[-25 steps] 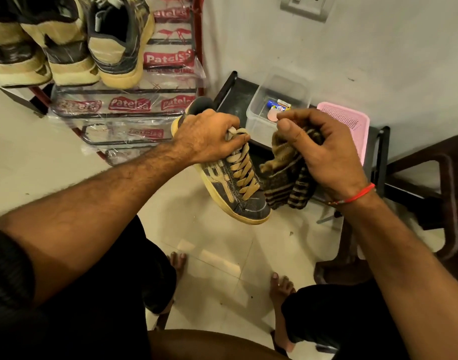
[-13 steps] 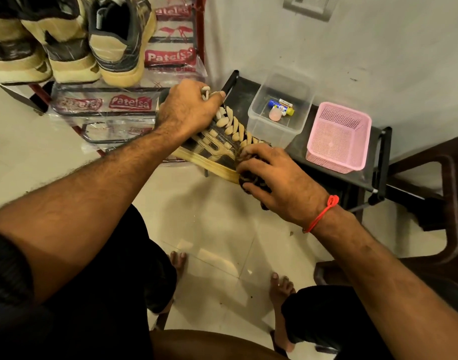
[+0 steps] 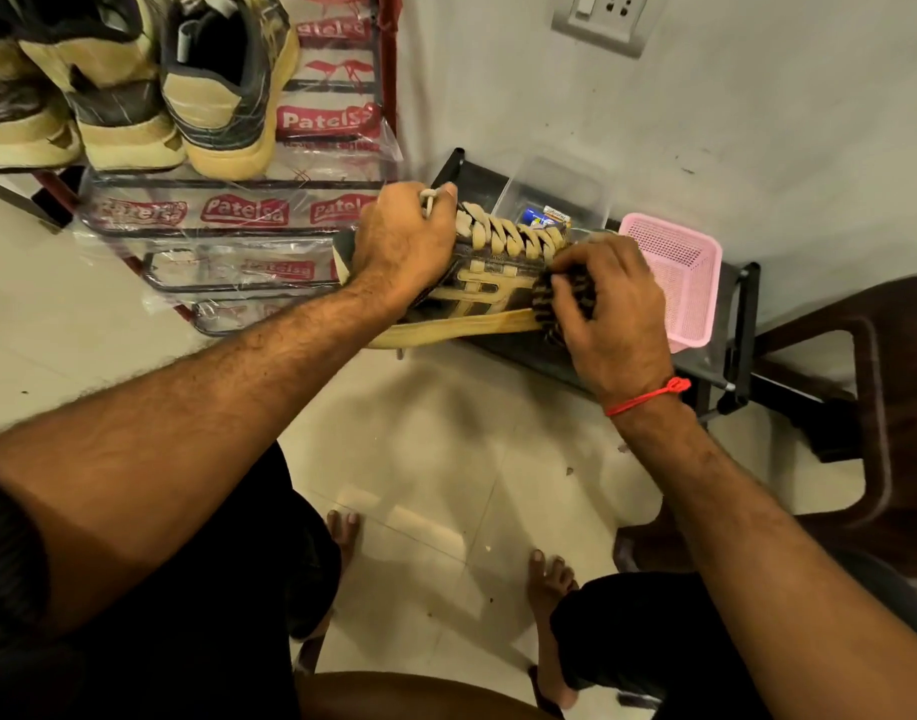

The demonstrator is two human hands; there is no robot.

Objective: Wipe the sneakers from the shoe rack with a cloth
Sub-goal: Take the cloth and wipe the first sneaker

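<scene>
A dark sneaker with tan stripes, tan laces and a tan sole lies on its side over the front of a low black stand, toe to the right. My left hand grips its heel end and collar, with a lace end between the fingers. My right hand holds a bunched dark striped cloth and presses it on the sneaker's toe side. Several more tan and dark sneakers stand on the shoe rack at the upper left.
On the black stand sit a clear plastic box with small items and a pink mesh basket. A dark chair stands at the right. A wall socket is above. My bare feet rest on the tiled floor.
The sneaker went from hanging toe-down in the air to lying sideways on the stand. My right hand brought the cloth down onto its toe side and keeps it there.
</scene>
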